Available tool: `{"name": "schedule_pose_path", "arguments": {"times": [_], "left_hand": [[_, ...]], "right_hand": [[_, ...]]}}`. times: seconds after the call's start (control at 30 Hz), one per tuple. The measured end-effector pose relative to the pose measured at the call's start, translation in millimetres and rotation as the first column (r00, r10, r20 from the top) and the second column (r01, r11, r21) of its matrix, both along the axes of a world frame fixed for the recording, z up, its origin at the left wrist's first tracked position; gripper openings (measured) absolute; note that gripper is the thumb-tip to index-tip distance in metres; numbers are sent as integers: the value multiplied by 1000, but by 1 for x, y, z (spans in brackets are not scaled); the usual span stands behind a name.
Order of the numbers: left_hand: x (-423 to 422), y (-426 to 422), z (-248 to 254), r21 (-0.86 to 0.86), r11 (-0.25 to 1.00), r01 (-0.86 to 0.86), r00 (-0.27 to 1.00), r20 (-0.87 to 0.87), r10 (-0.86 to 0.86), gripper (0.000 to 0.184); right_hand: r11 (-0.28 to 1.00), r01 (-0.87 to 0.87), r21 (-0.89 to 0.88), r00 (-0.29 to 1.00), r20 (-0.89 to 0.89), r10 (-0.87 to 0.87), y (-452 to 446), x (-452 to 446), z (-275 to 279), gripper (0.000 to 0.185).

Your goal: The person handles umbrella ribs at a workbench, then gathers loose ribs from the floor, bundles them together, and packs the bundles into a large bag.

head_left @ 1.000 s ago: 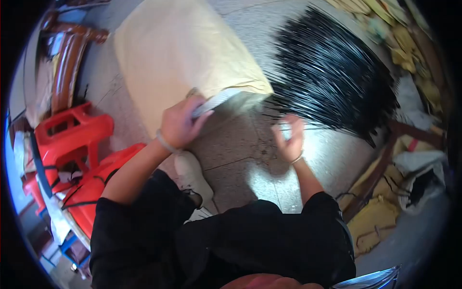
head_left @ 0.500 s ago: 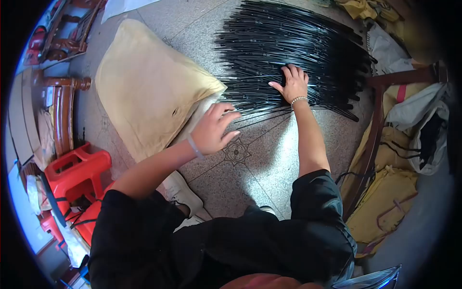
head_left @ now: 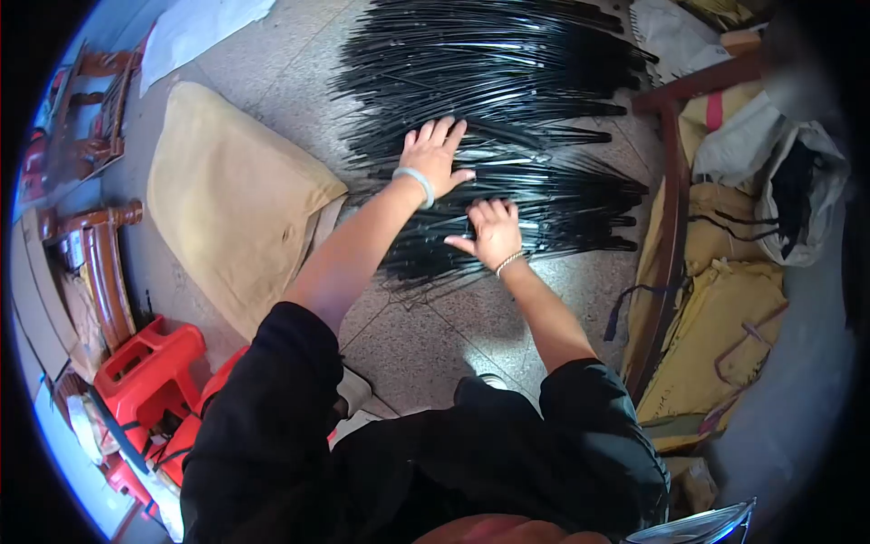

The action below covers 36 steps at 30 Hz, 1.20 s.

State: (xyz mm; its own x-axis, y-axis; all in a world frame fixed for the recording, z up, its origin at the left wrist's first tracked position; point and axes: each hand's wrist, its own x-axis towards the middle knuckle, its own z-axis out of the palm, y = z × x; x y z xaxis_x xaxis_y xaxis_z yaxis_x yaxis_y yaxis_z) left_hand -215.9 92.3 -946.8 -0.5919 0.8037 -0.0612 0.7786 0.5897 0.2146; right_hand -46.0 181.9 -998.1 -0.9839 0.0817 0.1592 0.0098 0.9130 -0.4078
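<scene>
A wide pile of long, thin black strips (head_left: 471, 54) lies across the floor. Its near part (head_left: 571, 190) has partly split off from the rest and lies closer to me. My left hand (head_left: 433, 161) rests with fingers spread on the left side of the pile, near the split. To its right and nearer my body, my right hand (head_left: 494, 234) presses on the near part, thumb stretched out and fingers slightly bent. Neither hand is wrapped round any strips. Left of the pile lies a tan cloth sack (head_left: 227, 199), its corner close to the strip ends.
Red plastic stools (head_left: 154, 363) stand at lower left, below wooden furniture (head_left: 109, 272). A dark wooden frame (head_left: 666, 236) borders the right side, with yellowish sacks (head_left: 716, 344) and a white bag (head_left: 797, 245) beyond. White sheeting (head_left: 195, 41) lies at upper left.
The view has shifted. My left hand has come from beside the sack onto the strips. My right hand has drawn nearer, and the near strips have parted from the pile toward me.
</scene>
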Motion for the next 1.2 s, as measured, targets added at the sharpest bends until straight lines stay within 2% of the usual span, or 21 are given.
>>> {"name": "schedule_pose_path", "arguments": {"times": [0.13, 0.2, 0.27, 0.33, 0.5, 0.53, 0.6, 0.67, 0.7, 0.73, 0.8, 0.83, 0.87, 0.93, 0.97, 1.0, 1.03, 1.07, 1.13, 1.17, 1.2], "left_hand": [[49, -7, -19, -165, 986, -23, 990, 134, 45, 89], [61, -19, -10, -216, 975, 49, 990, 143, -18, 86], [43, -20, -10, -112, 988, -110, 994, -12, 110, 78], [5, -8, 3, -102, 964, -247, 968, 18, 250, 70], [-32, 17, 10, -158, 902, -401, 864, -392, 315, 65], [-24, 26, 18, -101, 962, -252, 928, -306, 211, 72], [5, 42, 10, 15, 971, 239, 955, -182, -232, 80], [33, 56, -13, 54, 976, 212, 972, -117, -205, 86], [37, 67, -15, -82, 991, 101, 995, -3, -102, 89], [43, 73, -19, -78, 991, 110, 994, 4, -110, 89], [56, 77, -33, -253, 963, 95, 990, 122, -65, 82], [68, 69, -43, -188, 976, 110, 994, 12, -110, 65], [80, 68, -24, -247, 952, 179, 983, 14, -181, 47], [99, 46, -49, -167, 953, 253, 963, -50, -265, 39], [101, 41, -45, -171, 952, 252, 963, -51, -264, 39], [101, 38, -37, -69, 961, 269, 962, 70, -264, 40], [102, 37, -32, 34, 962, 271, 942, 194, -272, 41], [97, 41, -30, 139, 960, 242, 960, 112, -258, 54], [96, 52, -31, 25, 999, -24, 914, 406, 12, 74], [99, 55, -31, -138, 990, -17, 923, 379, 68, 91], [102, 58, -34, -187, 980, 72, 943, 334, -6, 97]], "right_hand": [[999, -36, -21, 999, 22, 37, 0, 30, -2, 61], [1000, -30, 0, 996, -86, 30, 2, 33, -3, 61], [999, -25, -46, 999, -22, 24, 1, 39, -5, 60], [999, -39, -17, 997, -63, 37, 1, 43, -2, 59], [994, -103, -30, 993, -63, 101, -1, 63, -5, 58], [991, -127, -33, 989, -86, 124, -3, 67, -7, 58], [987, -151, -54, 986, -83, 147, -6, 71, -10, 57], [984, -163, -72, 986, -36, 161, -7, 73, -4, 56], [988, -134, -71, 987, -94, 127, -8, 74, -2, 56], [992, -102, -77, 985, -148, 90, -9, 79, 4, 56], [985, 86, -150, 984, -144, -108, -12, 104, 25, 53], [932, 276, -235, 950, -83, -302, -17, 122, 33, 53], [837, 454, -304, 876, -16, -481, -21, 139, 39, 53], [553, 717, -424, 624, 36, -781, -31, 170, 20, 59], [231, 706, -669, 516, 262, -816, -36, 185, 8, 61], [-151, 615, -774, 437, 494, -751, -40, 195, -8, 63], [-310, 443, -842, 483, 515, -709, -43, 199, -27, 63], [-316, 445, -838, 475, 520, -710, -41, 195, -26, 63], [-566, 375, -734, 434, 678, -593, -35, 176, -21, 62], [-588, 436, -682, 360, 730, -581, -30, 164, -9, 53], [-586, 430, -686, 359, 726, -587, -28, 157, -10, 53]]}}
